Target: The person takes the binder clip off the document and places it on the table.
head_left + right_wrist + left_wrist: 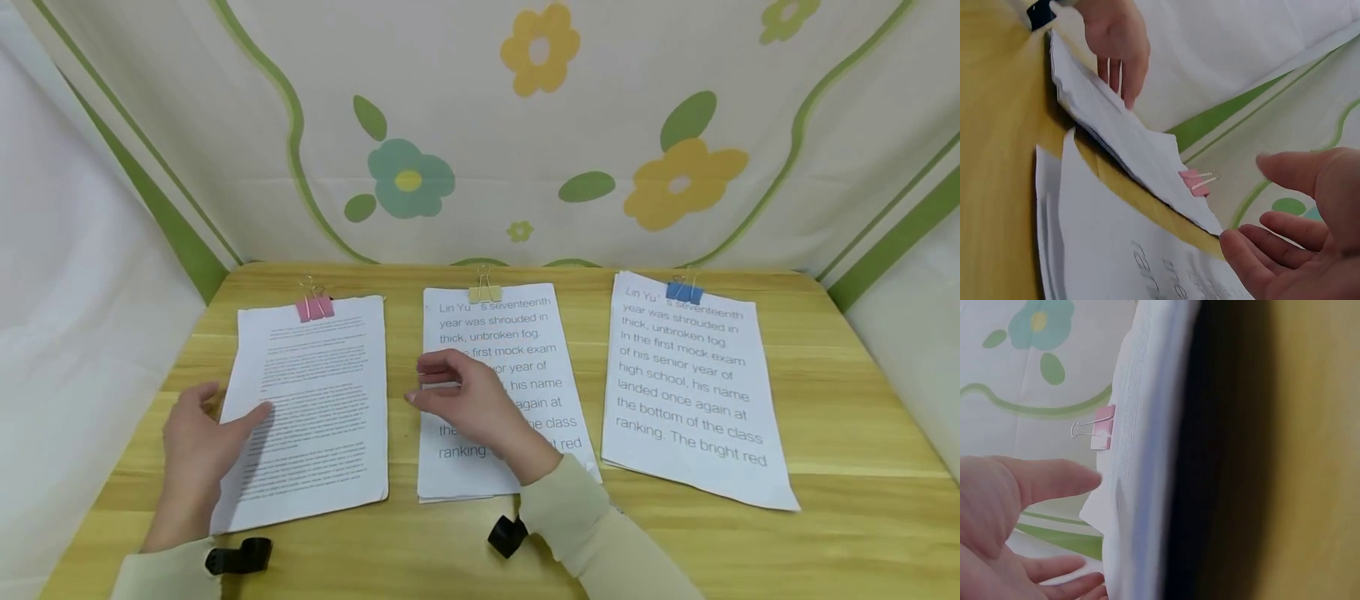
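A stack of small-print paper (322, 417) lies at the left of the table, its top edge held by a pink binder clip (316, 308). My left hand (202, 442) is at this stack's left edge, thumb reaching over the sheet and fingers relaxed; whether it touches the paper I cannot tell. Over the middle large-print stack (528, 333), which carries a yellow binder clip (486, 294), my right hand (480, 408) hovers with loosely bent fingers and nothing between them. The right wrist view also shows the pink clip (1194, 182) beyond my right fingertips.
To the right lies another large-print stack (682, 383) with a blue binder clip (684, 292). All the stacks rest on a wooden table (847, 433). A flower-patterned curtain (480, 225) rises behind the table's back edge, and white cloth (82, 275) hangs on the left.
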`<state>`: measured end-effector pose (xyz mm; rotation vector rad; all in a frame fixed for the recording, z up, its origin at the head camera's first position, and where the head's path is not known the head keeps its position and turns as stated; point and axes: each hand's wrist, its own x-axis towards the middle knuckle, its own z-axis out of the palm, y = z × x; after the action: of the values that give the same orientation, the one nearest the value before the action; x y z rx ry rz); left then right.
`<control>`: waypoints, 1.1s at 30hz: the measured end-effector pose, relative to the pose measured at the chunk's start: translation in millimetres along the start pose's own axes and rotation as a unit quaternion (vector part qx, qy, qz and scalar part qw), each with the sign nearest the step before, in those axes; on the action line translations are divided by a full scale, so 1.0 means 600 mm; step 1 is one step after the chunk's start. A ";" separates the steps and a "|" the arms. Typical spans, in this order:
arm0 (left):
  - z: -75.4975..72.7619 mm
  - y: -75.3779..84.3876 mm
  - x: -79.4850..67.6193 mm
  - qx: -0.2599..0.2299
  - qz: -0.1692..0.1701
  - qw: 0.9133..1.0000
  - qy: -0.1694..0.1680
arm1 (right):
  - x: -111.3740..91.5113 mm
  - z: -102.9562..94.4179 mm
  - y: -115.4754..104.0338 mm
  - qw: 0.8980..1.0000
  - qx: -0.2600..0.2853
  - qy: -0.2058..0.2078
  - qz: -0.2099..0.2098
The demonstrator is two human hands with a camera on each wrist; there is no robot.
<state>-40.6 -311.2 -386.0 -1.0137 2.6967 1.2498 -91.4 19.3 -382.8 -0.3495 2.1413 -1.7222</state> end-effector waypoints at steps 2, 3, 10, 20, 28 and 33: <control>-0.001 -0.002 0.000 0.031 0.005 1.000 0.002 | -0.001 0.011 -0.001 1.000 0.020 -0.009 0.017; -0.002 -0.003 0.000 0.048 0.006 0.999 0.001 | -0.001 0.017 -0.001 0.999 0.025 -0.012 0.023; -0.003 -0.001 -0.002 0.104 0.013 0.994 -0.021 | -0.002 0.044 0.009 0.997 0.035 -0.040 0.059; -0.013 0.009 0.010 0.095 0.039 0.994 -0.040 | 0.003 0.041 0.012 0.997 0.003 -0.048 0.055; -0.036 -0.005 0.022 0.108 0.064 0.986 -0.109 | 0.001 0.052 0.002 0.995 0.008 -0.082 0.059; -0.039 -0.017 0.023 0.081 0.036 0.990 -0.109 | -0.003 0.064 0.006 0.994 0.018 -0.085 0.068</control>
<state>-39.8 -339.6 -380.5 -0.7221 2.6348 1.0589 -73.1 -13.3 -393.2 -0.3210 1.9622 -1.5940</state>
